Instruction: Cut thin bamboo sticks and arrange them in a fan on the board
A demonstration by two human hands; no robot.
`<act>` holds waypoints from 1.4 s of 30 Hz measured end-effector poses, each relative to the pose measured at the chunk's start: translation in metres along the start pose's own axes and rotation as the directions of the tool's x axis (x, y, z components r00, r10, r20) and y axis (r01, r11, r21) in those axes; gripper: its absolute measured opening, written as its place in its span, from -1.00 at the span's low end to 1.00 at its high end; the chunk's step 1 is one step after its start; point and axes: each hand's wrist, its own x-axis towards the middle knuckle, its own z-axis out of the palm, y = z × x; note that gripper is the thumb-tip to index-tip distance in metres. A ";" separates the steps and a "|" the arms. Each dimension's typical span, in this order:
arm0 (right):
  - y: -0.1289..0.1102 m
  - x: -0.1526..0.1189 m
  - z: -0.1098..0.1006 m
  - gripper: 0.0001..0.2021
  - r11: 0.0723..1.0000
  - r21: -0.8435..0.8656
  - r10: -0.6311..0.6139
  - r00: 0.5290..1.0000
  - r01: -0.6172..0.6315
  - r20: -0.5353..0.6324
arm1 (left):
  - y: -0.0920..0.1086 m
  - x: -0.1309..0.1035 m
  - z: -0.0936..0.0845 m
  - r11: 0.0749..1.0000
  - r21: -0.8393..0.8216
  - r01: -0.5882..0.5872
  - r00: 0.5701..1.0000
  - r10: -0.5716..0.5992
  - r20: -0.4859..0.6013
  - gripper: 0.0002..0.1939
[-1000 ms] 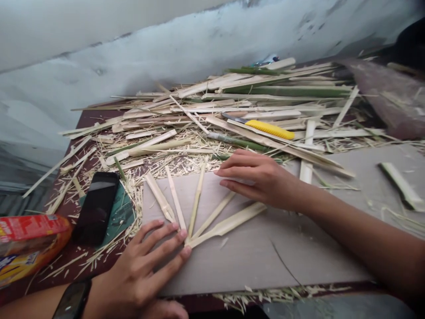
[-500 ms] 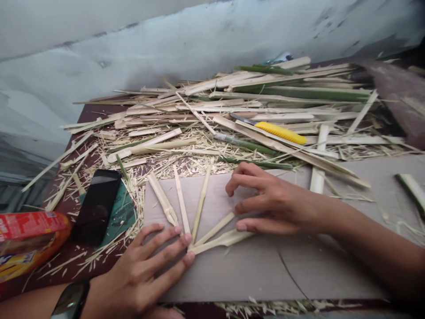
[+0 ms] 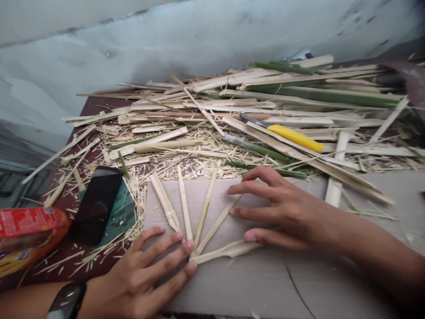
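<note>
Several pale bamboo strips fan out on a grey board (image 3: 226, 283), their lower ends meeting near my left fingertips. My left hand (image 3: 146, 270) lies spread, its fingertips resting at that meeting point. Fingers apart, my right hand (image 3: 282, 212) touches the outer ends of the two rightmost pieces: a slim strip (image 3: 217, 223) under the fingertips and a wider shaped strip (image 3: 229, 250) by the thumb. Left of these are a knobbed strip (image 3: 207, 201), a thin flat strip (image 3: 184, 204) and a broad strip (image 3: 164, 201).
Split bamboo lengths (image 3: 279, 93) and shavings (image 3: 166, 161) cover the table behind the board. A yellow-handled knife (image 3: 295, 137) lies among them. At the left are a black phone (image 3: 98, 204) on a green mat (image 3: 121, 210) and a bottle with a red label (image 3: 29, 221).
The slim strip has swung upward, away from the wide shaped one, with my right fingers at its end. My left hand stays at the joined ends. The view has shifted slightly.
</note>
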 end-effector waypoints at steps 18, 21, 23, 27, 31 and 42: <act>0.016 0.000 -0.005 -0.73 0.951 0.055 0.295 0.837 -0.305 -0.460 | -0.005 0.004 -0.008 1.000 -0.010 0.001 0.999 0.000 0.042 -0.39; 0.022 0.000 -0.002 -0.81 0.950 0.048 0.296 0.848 -0.307 -0.439 | 0.005 0.002 0.003 0.999 -0.035 0.022 0.999 -0.021 0.049 -0.40; 0.023 0.000 0.000 -0.84 0.951 0.057 0.298 0.847 -0.305 -0.440 | 0.017 0.001 0.017 0.995 -0.033 0.089 0.989 -0.093 -0.116 -0.40; 0.019 0.003 0.003 -0.86 0.953 0.078 0.295 0.843 -0.293 -0.450 | 0.038 0.004 0.035 0.995 0.054 0.084 0.976 -0.071 -0.205 -0.41; 0.016 0.005 0.003 -0.88 0.962 0.103 0.270 0.850 -0.252 -0.452 | 0.048 0.013 0.025 0.985 0.160 0.067 0.995 -0.055 -0.081 -0.34; -0.009 0.007 0.009 -0.71 0.992 0.076 -0.088 0.991 0.096 -0.102 | 0.057 0.017 0.030 0.984 0.150 0.094 0.984 -0.070 -0.162 -0.33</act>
